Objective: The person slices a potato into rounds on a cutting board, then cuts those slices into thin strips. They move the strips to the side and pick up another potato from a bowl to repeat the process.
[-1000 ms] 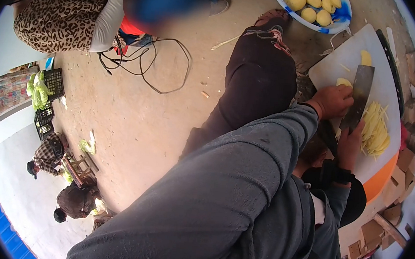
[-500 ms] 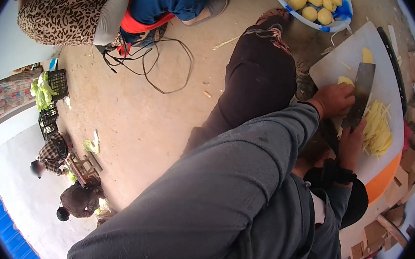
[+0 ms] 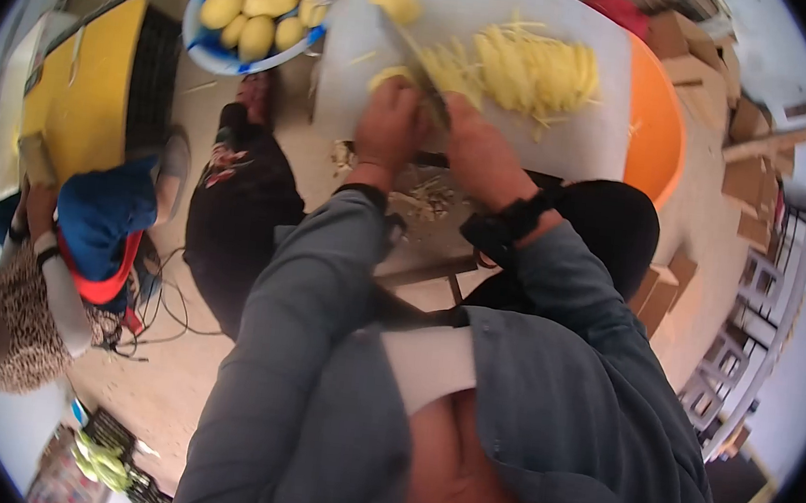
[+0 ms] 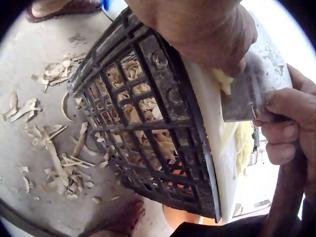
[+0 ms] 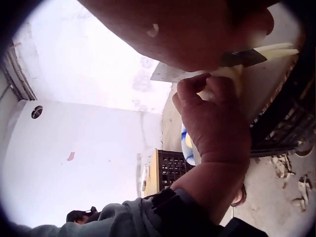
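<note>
The person's view has swung round; the right hand [image 3: 487, 158] grasps the cleaver [image 3: 415, 66], the left hand [image 3: 391, 126] curls its fingers over a potato piece [image 3: 388, 76].

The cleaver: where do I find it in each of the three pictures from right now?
Head view: cleaver, upper middle, over the white board.
Left wrist view: cleaver, right of centre.
Right wrist view: cleaver, above centre, partly behind the right hand.
Shared landmark: the left hand, beside the cleaver.
</note>
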Motion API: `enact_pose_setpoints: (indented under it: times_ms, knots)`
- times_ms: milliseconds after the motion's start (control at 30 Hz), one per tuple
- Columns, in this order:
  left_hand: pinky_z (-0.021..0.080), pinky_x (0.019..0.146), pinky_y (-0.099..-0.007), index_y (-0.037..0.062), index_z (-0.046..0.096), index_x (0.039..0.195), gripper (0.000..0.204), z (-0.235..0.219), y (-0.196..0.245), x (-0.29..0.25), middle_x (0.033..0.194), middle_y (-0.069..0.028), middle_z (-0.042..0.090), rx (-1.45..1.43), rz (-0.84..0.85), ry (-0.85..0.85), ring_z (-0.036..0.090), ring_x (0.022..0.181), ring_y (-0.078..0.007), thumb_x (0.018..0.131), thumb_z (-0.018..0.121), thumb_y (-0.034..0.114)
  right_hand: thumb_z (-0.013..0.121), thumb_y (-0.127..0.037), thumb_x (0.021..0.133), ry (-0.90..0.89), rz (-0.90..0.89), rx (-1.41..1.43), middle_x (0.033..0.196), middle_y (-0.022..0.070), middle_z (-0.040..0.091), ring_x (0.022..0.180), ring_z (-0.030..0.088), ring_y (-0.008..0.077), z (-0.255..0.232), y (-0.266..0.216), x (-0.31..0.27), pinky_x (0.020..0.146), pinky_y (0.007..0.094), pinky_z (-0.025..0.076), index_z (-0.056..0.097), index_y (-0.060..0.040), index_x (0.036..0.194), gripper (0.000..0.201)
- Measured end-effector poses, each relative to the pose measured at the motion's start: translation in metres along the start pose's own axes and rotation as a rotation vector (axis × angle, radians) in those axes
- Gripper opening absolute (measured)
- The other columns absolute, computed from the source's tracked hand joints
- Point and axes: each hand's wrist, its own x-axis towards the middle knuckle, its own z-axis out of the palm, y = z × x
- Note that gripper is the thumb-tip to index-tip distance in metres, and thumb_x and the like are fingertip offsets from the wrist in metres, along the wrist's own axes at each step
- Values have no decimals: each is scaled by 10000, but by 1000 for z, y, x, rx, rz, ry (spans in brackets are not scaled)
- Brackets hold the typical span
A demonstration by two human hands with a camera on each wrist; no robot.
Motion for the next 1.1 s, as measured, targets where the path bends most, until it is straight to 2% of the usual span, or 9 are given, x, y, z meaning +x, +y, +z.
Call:
enact_pose_setpoints:
  times_ms: [133, 267, 400, 467, 567, 700, 767, 833, 1100]
  knots:
    - [532, 659, -383, 123, 607, 874, 170, 2, 6, 2, 1016, -60, 582, 3, 0, -15, 616, 866, -267, 714, 664, 118, 481, -10, 840, -80, 62, 50, 939, 258, 600, 827, 619, 428, -14, -6, 0, 714, 501, 498, 401, -21, 1130, 301]
    - [535, 664, -373, 122, 617, 873, 185, -2, 9, 3, 1023, -43, 583, 36, -53, -29, 618, 864, -258, 699, 668, 88, 474, 32, 814, -110, 106, 83, 902, 271, 611, 836, 606, 451, -15, -10, -7, 715, 524, 482, 374, -21, 1184, 387]
    - [529, 699, -371, 104, 608, 908, 201, -4, 9, 2, 1045, -73, 564, 36, -55, -61, 608, 905, -276, 717, 665, 81, 489, 35, 809, -81, 79, 128, 896, 270, 610, 838, 604, 452, -20, -11, -9, 716, 522, 482, 371, -20, 1194, 406]
    - [526, 728, -374, 88, 604, 929, 203, -4, 8, 2, 1067, -99, 549, 31, -40, -87, 604, 926, -295, 735, 663, 84, 494, 12, 838, -92, 89, 97, 913, 272, 594, 808, 633, 442, -24, -13, -9, 684, 496, 513, 406, -11, 1101, 279]
    - [520, 753, -377, 76, 599, 935, 199, -4, 7, 3, 1067, -115, 545, 29, -29, -94, 594, 947, -312, 745, 659, 83, 489, 26, 835, -25, 58, 162, 870, 263, 610, 809, 634, 432, -17, 5, -5, 676, 488, 510, 410, -1, 1088, 266]
    - [517, 762, -380, 76, 597, 944, 196, -3, 5, 1, 1065, -120, 543, 27, -1, -69, 592, 946, -316, 756, 654, 86, 493, 43, 821, -14, 135, 158, 830, 255, 624, 801, 632, 427, -22, 16, -2, 667, 481, 507, 411, 12, 1080, 274]
    - [517, 763, -381, 76, 597, 947, 198, -2, 6, 1, 1065, -118, 544, 21, -9, -72, 593, 944, -315, 757, 654, 88, 480, 61, 803, 52, 139, 157, 895, 283, 616, 860, 592, 469, -20, 24, -3, 717, 508, 477, 418, 19, 1181, 386]
    - [526, 729, -378, 99, 594, 910, 212, -1, 6, 1, 1041, -97, 569, 31, -10, -34, 592, 935, -295, 712, 666, 73, 479, 59, 803, 49, 129, 172, 888, 280, 617, 849, 594, 467, -22, 23, -6, 711, 508, 477, 426, 20, 1180, 383]
    - [530, 742, -378, 103, 594, 916, 208, 0, 3, 1, 1067, -91, 576, 38, 2, -37, 595, 949, -294, 723, 670, 94, 487, 60, 781, 34, 46, 155, 877, 270, 616, 814, 601, 451, -29, -3, -18, 683, 508, 481, 414, 15, 1189, 417]
